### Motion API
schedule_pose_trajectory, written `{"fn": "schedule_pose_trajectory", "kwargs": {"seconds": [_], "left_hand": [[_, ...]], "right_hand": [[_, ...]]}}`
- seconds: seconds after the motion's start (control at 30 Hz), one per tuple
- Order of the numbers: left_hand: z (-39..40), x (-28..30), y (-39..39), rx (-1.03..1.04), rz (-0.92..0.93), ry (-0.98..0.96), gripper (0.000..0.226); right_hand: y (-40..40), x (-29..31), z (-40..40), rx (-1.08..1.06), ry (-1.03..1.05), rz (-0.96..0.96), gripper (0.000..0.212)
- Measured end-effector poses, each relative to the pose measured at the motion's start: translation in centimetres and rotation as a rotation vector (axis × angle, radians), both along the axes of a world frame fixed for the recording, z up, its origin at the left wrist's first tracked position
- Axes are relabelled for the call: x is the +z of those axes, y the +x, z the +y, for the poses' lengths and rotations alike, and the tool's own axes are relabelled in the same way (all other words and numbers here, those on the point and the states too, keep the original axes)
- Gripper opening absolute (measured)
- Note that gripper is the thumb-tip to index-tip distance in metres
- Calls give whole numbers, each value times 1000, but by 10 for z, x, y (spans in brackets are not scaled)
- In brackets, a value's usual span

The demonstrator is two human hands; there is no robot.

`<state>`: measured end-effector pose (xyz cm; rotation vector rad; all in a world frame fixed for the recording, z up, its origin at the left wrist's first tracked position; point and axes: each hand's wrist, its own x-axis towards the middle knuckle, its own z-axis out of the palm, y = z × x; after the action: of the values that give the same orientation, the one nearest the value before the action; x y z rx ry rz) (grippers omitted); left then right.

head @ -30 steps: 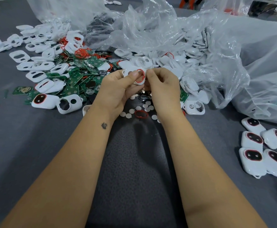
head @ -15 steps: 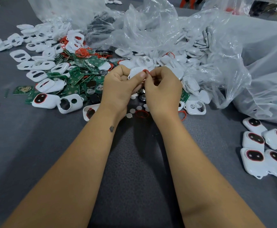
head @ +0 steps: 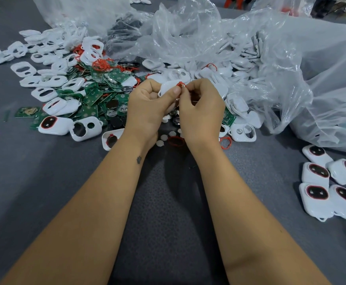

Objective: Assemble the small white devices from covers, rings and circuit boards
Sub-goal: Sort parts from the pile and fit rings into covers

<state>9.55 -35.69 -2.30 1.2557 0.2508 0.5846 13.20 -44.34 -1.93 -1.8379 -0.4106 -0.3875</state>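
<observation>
Both hands (head: 176,103) have lifted slightly, white cover (head: 168,88) pinched between them.

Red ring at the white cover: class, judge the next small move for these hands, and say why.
Probably press the red ring down into the white cover: the left hand grips the cover, the right hand pinches the ring at its edge, apparently not yet seated.

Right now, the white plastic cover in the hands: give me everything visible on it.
The white plastic cover looks glossy, rounded and moulded, with a small loop at its lower left edge. The left hand grips it, thumb across its front; the right hand pinches a thin red ring at its upper right edge. It is held above the grey table. Its openings are hidden.
</observation>
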Motion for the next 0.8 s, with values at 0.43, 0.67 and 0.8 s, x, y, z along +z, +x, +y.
{"fn": "schedule_pose_trajectory", "kwargs": {"seconds": [0.43, 0.67, 0.8], "left_hand": [[4, 3, -2, -76, 48, 4, 9], [10, 3, -1, 27, 73, -6, 14], [12, 4, 0, 20, 102, -3, 5]], "right_hand": [[6, 4, -11, 52, -16, 73, 12], [5, 5, -11, 295, -17, 115, 28], [10, 5, -14, 290, -51, 114, 28]]}}
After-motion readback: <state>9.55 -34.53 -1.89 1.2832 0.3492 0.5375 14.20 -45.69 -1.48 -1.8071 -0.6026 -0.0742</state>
